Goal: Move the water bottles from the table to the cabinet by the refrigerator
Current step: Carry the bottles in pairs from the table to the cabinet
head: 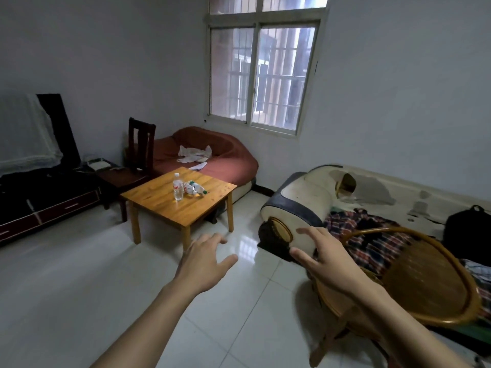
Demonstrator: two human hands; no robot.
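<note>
Left grip [204, 264] and right grip [322, 257] are both reaching forward over the floor, fingers spread and holding nothing. Both are well apart from the bottles.

The bottles are sitting on the far worktop [159, 200], around its middle. One bottle [178, 189] is standing upright, clear, with a white cap and red label. Just to its right, lying bottles [195, 187] are resting on their sides, touching or nearly so; a green cap is showing, and the count is too small to tell, apparently two.

Handling judgement: thin clear plastic, light, smooth and likely to dent under a hard squeeze. The lying ones are looking crumpled, so probably empty and liable to roll or skid when touched. Fill level in the upright one is not readable.

Recommended hold: wrap the upright bottle at mid-body, over the label. Take the lying ones across the body from above. The cabinet and refrigerator are not in view.
</note>
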